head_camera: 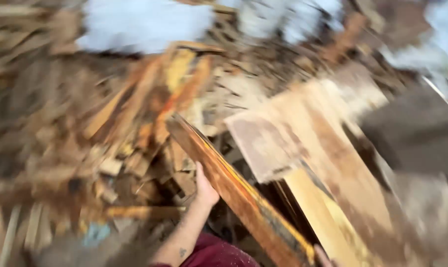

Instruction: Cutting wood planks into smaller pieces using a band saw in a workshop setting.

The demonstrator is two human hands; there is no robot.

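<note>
Near the bottom middle of my view, at about 6 o'clock, my left hand (204,188) presses against the left edge of a long plank (234,190). Its fingers seem to wrap behind the wood, so I read it as grasping the plank, though blur hides the fingertips. From the hand the plank runs up toward 11 o'clock and down toward 5 o'clock, tilted, its orange-brown face turned up and a yellow stripe along its right edge. My left forearm comes up from 7 o'clock, bare, with a small dark mark near the elbow and a maroon cloth (219,252) just beside it.

At the plank's lower end, by the frame's bottom edge, I see a sliver of my right hand (322,257); whether it is gripping or loose I cannot tell.

At 3 o'clock from the left hand lie broad pale boards (327,148), overlapping, near the plank. At 9 to 12 o'clock spreads a heap of scrap wood (110,138), heavily blurred. White patches (145,22) show at 12 o'clock, well apart from the hand.
</note>
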